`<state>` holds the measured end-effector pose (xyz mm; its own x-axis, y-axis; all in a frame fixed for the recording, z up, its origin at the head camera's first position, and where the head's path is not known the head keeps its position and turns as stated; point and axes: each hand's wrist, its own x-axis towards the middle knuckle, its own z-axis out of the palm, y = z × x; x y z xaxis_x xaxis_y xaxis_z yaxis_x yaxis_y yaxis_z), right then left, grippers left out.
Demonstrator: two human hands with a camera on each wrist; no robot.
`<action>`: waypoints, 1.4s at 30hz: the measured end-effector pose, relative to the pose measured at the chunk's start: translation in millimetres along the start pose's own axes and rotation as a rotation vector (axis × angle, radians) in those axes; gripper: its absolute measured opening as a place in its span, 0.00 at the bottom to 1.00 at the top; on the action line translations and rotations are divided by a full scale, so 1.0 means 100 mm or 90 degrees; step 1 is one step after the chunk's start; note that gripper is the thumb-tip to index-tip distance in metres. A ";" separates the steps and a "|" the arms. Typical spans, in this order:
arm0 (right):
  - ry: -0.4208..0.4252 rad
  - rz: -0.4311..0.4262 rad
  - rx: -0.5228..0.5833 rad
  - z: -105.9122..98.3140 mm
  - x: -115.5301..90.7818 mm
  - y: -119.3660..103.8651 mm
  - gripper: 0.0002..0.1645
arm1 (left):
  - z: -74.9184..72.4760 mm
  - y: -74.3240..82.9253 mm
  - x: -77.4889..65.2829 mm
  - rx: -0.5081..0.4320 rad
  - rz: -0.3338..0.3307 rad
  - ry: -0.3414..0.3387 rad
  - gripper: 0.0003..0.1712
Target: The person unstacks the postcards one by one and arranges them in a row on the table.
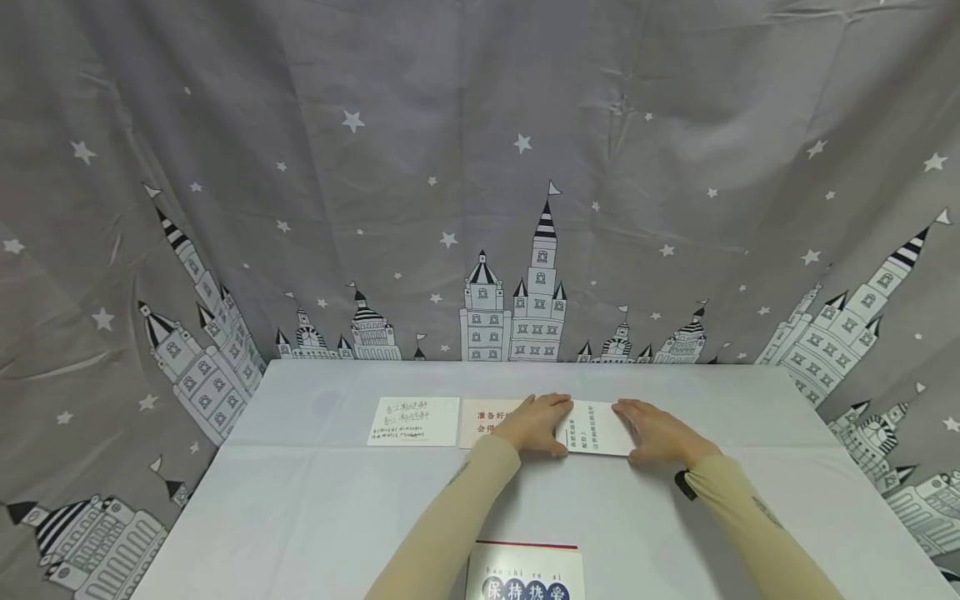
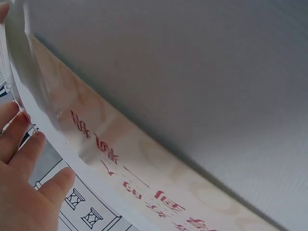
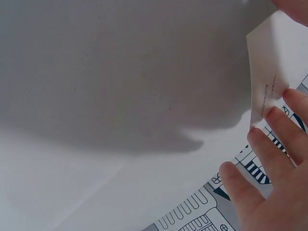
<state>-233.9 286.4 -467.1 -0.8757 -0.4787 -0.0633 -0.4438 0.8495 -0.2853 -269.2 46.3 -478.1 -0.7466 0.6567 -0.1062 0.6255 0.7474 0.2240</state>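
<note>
White card (image 1: 596,433) between left hand (image 1: 534,423) and right hand (image 1: 662,433), each gripping one end; looks light, thin, bit stiff, could crease; best held softly by side edges

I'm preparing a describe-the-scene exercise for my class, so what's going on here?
A person has both hands on a white card with dark print: the left hand at its left end, the right hand at its right. To its left on the white table lie a red-print card, partly hidden by the left hand, and, farther left, a handwritten card. Nearer the person is a printed item with blue circles, cut off by the picture's edge.
</note>
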 end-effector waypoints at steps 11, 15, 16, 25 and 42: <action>-0.012 0.011 0.007 -0.02 0.06 -0.02 0.49 | -0.02 0.01 0.00 -0.018 -0.017 -0.003 0.47; -0.017 0.015 0.003 -0.02 0.08 -0.01 0.49 | -0.03 0.01 0.00 -0.025 -0.019 0.001 0.47; -0.018 0.016 0.004 -0.02 0.09 -0.01 0.49 | -0.03 0.00 -0.01 -0.026 -0.019 0.003 0.47; -0.031 0.032 0.016 -0.01 0.14 0.00 0.49 | -0.02 -0.02 0.00 -0.034 -0.023 0.003 0.47; -0.039 0.044 0.036 0.00 0.17 0.01 0.51 | -0.02 -0.01 0.02 -0.044 -0.044 -0.009 0.47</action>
<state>-249.5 279.3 -469.0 -0.8900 -0.4333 -0.1419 -0.3699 0.8681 -0.3310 -272.0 46.8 -477.0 -0.7835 0.6058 -0.1379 0.5555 0.7825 0.2813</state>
